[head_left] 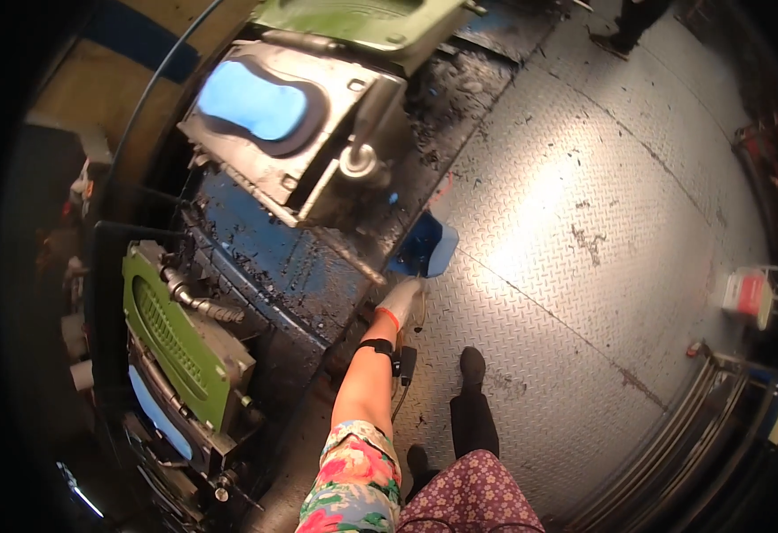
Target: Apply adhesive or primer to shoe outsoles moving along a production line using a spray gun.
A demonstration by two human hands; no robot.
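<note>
A steel tread-plate floor (602, 178) is spreading across the right side, catching a bright glare near its middle. Along its left edge a dark machine bed (300, 275) with worn blue paint is carrying open metal moulds. One mould (273, 124) is lying open toward the bed's far end, showing a pale blue foot-shaped cavity (251, 99). A green mould lid (362, 22) is standing beyond it at the far edge. Another green ribbed lid (171, 342) is tilting up at the bed's near left corner. A red and white container (749, 298) is sitting by the floor's right edge. Someone's dark shoes (615, 40) are standing at the floor's far edge.
</note>
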